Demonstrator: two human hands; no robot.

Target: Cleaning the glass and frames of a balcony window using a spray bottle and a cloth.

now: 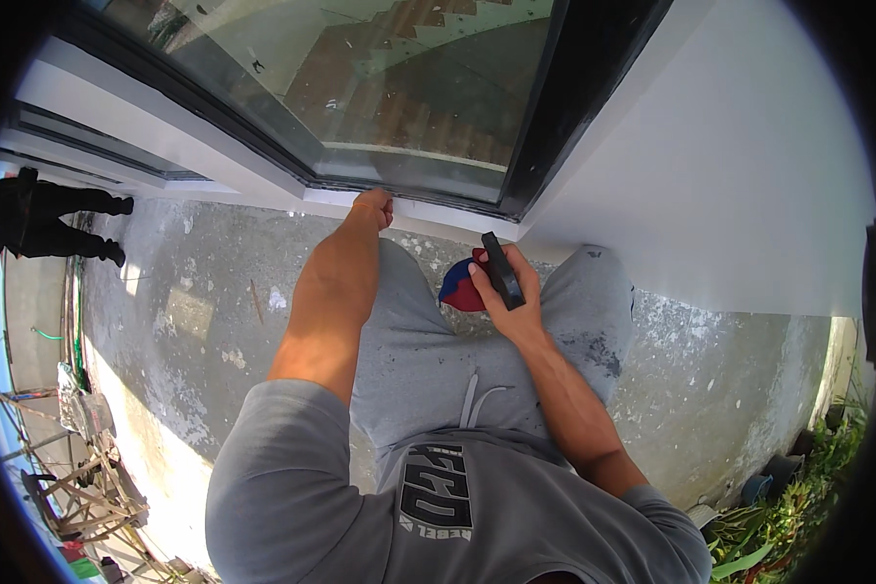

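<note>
My left hand (378, 206) reaches forward to the white sill (438, 210) below a dark-framed window (414, 107). Its fingers are curled in against the sill, and whatever they may hold is hidden. My right hand (518, 297), between my knees, is closed around a black bar-shaped object (501, 271) whose exact kind I cannot make out. A red and blue cloth (460, 290) bunches against the fingertips of that same hand, apparently gripped along with the bar.
A smooth white wall (740, 165) rises on the right. Worn, paint-spotted concrete (200, 321) lies underfoot. At the far left another person in dark trousers (68, 216) stands near the wall. Wooden sticks (92, 496) are piled at lower left; plants (779, 516) grow at lower right.
</note>
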